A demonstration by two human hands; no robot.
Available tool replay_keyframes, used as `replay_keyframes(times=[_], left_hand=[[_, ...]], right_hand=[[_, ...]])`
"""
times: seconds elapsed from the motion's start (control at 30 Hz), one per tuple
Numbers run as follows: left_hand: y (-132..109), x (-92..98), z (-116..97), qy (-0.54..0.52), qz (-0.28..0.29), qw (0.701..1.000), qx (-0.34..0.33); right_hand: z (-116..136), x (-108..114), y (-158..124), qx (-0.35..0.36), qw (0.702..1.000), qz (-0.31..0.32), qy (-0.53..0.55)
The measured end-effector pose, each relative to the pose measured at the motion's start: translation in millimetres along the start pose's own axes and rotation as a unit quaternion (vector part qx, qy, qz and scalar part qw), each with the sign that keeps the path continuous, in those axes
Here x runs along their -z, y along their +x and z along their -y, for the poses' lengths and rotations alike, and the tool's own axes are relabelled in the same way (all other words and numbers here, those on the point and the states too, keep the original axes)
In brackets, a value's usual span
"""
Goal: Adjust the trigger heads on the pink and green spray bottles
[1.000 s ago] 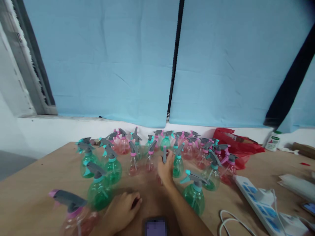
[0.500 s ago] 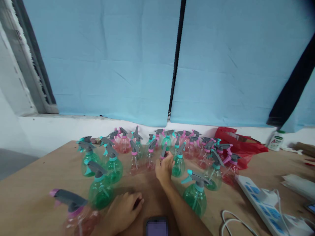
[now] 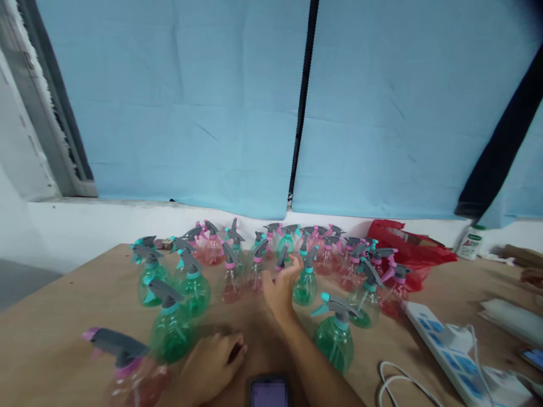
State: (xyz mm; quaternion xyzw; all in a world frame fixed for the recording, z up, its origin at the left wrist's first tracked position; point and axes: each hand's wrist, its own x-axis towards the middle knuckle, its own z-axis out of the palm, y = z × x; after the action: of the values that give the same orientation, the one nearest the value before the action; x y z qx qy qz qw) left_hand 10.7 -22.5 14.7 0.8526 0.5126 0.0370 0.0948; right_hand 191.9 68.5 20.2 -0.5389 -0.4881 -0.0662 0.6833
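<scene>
My right hand is reached out to the middle of the group, with thumb and fingers apart. Just behind it stands a spray bottle with a grey head; the hand hides most of its body. I cannot tell whether they touch. Close on its right is a green spray bottle, and on its left a pink one. My left hand rests on the table, fingers loosely curled, nothing visible in it. Beside it are a green spray bottle and a pink spray bottle.
Several more pink and green spray bottles stand toward the wall. A phone lies at the front edge. At right are a power strip with plugs and white cable, a red plastic bag and a white bottle.
My right hand's fingers have spread from the grey-headed bottle they were closed on, letting it go. My left hand stays in place. The view has shifted slightly.
</scene>
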Motion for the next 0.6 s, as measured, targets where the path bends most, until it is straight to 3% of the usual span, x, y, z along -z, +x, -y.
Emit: replay_keyframes(times=[0.1, 0.2, 0.27, 0.33, 0.43, 0.5, 0.6], left_hand=[[0.4, -1.6, 1.5, -0.006, 0.000, 1.000, 0.000], [1.2, -2.8, 1.9, -0.010, 0.002, 1.000, 0.001], [1.6, -2.8, 1.0, -0.008, 0.001, 1.000, -0.003], [1.9, -2.2, -0.3, -0.005, 0.003, 1.000, -0.008], [2.1, -1.0, -1.5, -0.002, 0.005, 1.000, -0.010], [2.3, -1.1, -1.0, 0.002, 0.004, 1.000, -0.011], [2.7, -3.1, 1.3, 0.005, 0.001, 1.000, -0.010]], right_hand=[[47.2, 25.8, 19.6, 0.055, 0.997, 0.020, 0.054], [88.8, 69.8, 45.9, 0.091, 0.986, 0.132, 0.054], [100.4, 104.2, 62.9, 0.094, 0.972, 0.215, 0.007], [94.7, 137.2, 75.8, 0.115, 0.961, 0.245, -0.065], [62.0, 176.4, 85.1, 0.151, 0.924, 0.312, -0.162], [37.6, 192.5, 86.5, 0.164, 0.897, 0.372, -0.173], [18.8, 199.6, 86.4, 0.147, 0.886, 0.400, -0.184]])
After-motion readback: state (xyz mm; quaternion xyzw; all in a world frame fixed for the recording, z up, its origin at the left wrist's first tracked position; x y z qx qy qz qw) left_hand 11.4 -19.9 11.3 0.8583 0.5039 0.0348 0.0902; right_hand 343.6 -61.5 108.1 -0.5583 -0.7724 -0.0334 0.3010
